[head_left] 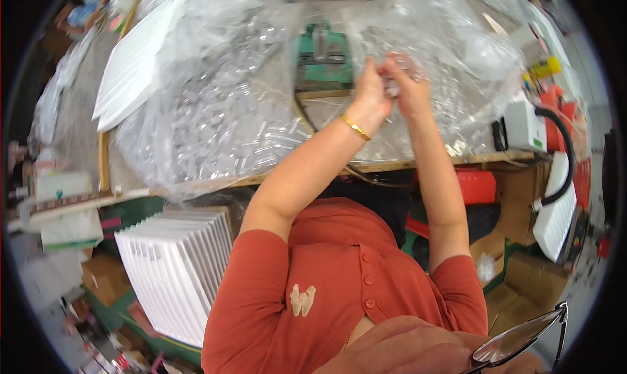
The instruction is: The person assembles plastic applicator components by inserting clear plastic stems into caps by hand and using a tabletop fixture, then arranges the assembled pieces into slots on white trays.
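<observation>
My left hand (372, 92), with a gold bracelet at the wrist, and my right hand (413, 90) are close together over the bench, right of a green machine (323, 54). Between them and in the right hand's curled fingers are small clear plastic pieces (406, 64), blurred, so their exact shape does not show. The left fingers are bent against the same pieces. To the left lies a wide heap of short clear plastic tubes (225, 106) on plastic sheeting. More small clear parts (450, 80) lie to the right of my hands.
A wooden edge (255, 178) runs along the bench front. White corrugated panels (140, 61) lean at the left, and a stack of white trays (173, 263) stands below. At the right are a white box (524, 124), a black hose (567, 152) and cardboard boxes (529, 279).
</observation>
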Available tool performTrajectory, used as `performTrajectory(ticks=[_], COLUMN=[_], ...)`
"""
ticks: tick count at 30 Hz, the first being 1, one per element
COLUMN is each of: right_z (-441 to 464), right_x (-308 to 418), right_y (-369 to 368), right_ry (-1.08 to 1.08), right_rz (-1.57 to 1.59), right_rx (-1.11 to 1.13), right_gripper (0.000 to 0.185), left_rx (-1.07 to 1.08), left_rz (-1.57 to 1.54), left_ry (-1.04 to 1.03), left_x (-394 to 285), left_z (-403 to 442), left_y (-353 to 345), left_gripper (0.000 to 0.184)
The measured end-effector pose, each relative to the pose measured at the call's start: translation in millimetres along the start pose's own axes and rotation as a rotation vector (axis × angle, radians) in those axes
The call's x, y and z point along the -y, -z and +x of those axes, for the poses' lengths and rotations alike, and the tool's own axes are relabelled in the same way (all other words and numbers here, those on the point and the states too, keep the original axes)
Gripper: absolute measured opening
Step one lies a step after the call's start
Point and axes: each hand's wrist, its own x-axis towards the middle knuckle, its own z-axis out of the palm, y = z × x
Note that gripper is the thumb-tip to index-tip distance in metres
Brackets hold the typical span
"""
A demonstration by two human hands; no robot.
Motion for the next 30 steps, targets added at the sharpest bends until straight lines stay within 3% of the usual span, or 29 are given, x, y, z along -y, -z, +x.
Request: performTrajectory(ticks=[2, 4, 5, 7, 10, 12, 13, 15, 18, 22, 25, 27, 28, 30], right_z=[-4, -3, -6, -13, -22, -27, -28, -33, -35, -37, -37, -33, -31, -26], right_x=[16, 24, 21, 18, -1, -3, -4, -5, -14, -28, -24, -24, -23, -22], right_y=[-4, 9, 13, 24, 33, 24, 16, -1, -21, -36, -48, -52, -54, -58], right_ry=[-0.018, -0.06, -0.066, -0.192, -0.27, -0.234, -0.192, -0.211, -0.23, -0.235, -0.259, -0.169, -0.168, -0.106], right_rz=[-0.064, -0.213, -0.196, -0.505, -0.416, -0.432, -0.445, -0.418, -0.347, -0.371, -0.37, -0.378, -0.385, -0.388], right_rx=[-0.01, 0.044, 0.064, 0.099, 0.192, 0.185, 0.177, 0.174, 0.186, 0.216, 0.176, 0.102, 0.083, 0.076], right_gripper=[0.025, 0.023, 0.023, 0.023, 0.022, 0.022, 0.022, 0.024, 0.025, 0.024, 0.024, 0.025, 0.025, 0.023], left_rx=[-0.065, 0.027, 0.007, 0.092, -0.211, -0.31, -0.305, -0.172, -0.035, 0.089, 0.239, 0.13, 0.153, 0.27], left_rz=[0.095, 0.485, 0.49, 1.075, 1.732, 2.297, 2.297, 2.653, 2.705, 2.699, 2.478, 1.862, 1.856, 1.302], left_ry=[-0.041, -0.103, -0.121, -0.607, -1.235, -1.134, -1.138, -0.981, -1.071, -1.031, -1.116, -0.88, -0.875, -0.582], left_x=[-17, -34, -48, -85, -163, -206, -221, -237, -246, -250, -236, -206, -194, -177], left_z=[-13, -31, -36, -49, -34, -35, -28, -16, -3, -1, -19, -36, -40, -48], left_y=[14, 25, 36, 67, 119, 136, 140, 151, 151, 148, 137, 123, 119, 114], left_gripper=[0.042, 0.028, 0.028, 0.016, 0.014, 0.013, 0.013, 0.012, 0.012, 0.017, 0.02, 0.019, 0.019, 0.018])
